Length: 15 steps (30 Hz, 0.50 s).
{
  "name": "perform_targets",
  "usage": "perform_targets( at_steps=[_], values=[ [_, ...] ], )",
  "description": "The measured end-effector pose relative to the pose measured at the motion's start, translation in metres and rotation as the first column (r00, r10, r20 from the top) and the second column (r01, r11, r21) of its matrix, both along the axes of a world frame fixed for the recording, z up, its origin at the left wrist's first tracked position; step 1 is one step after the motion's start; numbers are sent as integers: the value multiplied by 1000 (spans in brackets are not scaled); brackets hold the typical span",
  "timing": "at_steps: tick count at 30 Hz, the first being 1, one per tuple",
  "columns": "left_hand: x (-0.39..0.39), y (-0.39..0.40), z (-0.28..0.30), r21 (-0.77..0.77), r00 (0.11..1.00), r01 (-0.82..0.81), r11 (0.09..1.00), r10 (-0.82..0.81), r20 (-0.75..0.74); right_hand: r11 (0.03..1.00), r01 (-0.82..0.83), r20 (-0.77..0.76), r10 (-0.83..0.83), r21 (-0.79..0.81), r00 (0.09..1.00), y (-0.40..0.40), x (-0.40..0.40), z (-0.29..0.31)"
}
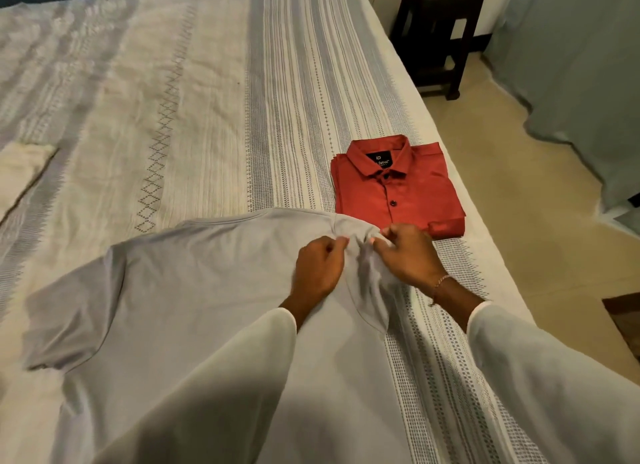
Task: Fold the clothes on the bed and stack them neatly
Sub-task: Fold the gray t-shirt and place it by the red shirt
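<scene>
I had the grey tee (194, 290) spread face-down across the bed (207, 100), collar away from me, its left sleeve lying flat and open. My left hand (317, 268) and right hand (408, 256) were close together at the right shoulder, where the cloth had bunched into a ridge. The left fingers were curled and pinching a fold of fabric near the shoulder seam; the right fingers were likewise curled, pinching the gathered sleeve just beside them. The two pinches were nearly touching, so I judged I was working the right sleeve out or turning it inward, the first step of this fold. I held it by the seam because that gave a straight line to fold along.

The red shirt (398, 186) lay already folded, collar up and buttoned, just beyond my right hand near the bed's right edge. It touched the tee's shoulder or came very near; I could not tell which. I took it as the base of the stack, kept close so the tee could go on top with a short lift.

A pale cloth (20, 176) showed at the far left, well apart, perhaps another piece to fold. A dark stool (440, 34) stood on the floor past the bed.
</scene>
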State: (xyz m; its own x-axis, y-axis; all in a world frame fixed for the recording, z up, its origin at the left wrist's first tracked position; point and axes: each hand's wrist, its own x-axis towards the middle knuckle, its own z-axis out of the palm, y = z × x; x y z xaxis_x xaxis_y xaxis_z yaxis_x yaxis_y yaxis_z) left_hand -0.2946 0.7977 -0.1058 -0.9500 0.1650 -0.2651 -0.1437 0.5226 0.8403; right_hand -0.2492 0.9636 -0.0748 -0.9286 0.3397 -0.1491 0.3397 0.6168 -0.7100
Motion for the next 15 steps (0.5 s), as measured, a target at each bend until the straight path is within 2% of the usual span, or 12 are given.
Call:
perform_targets(
  at_steps=[1, 2, 3, 4, 6, 8, 12, 13, 15],
  values=[
    [-6, 3, 11, 189, 963, -127, 974, 76, 258, 1000, -12, -35, 12, -10, 999, -16, -1, 5],
    [-14, 1, 20, 287, 883, -234, 929, 80, 462, 998, -39, -52, 36, -42, 998, -33, -3, 10],
    [-21, -3, 28, 337, 819, -267, 903, 29, 572, 992, -75, -49, 71, -105, 996, -51, -3, 15],
    [-26, -10, 36, 351, 787, -253, 902, -19, 617, 975, -119, -39, 114, -186, 993, -67, -3, 18],
    [-34, -24, 48, 302, 797, -183, 936, -38, 602, 926, -198, -26, 200, -321, 979, -95, -1, 22],
    [-43, -40, 56, 166, 859, -105, 981, 5, 512, 897, -264, -37, 269, -356, 962, -115, -1, 23],
    [-63, -76, 59, 91, 902, -124, 988, 74, 426, 775, -305, -137, 276, -553, 951, -142, -5, 22],
    [-66, -86, 57, 54, 905, -118, 992, 85, 417, 784, -291, -151, 250, -549, 957, -148, -5, 20],
    [-69, -102, 50, -35, 910, -117, 993, 121, 396, 859, -255, -153, 208, -444, 966, -158, -2, 12]
  ],
)
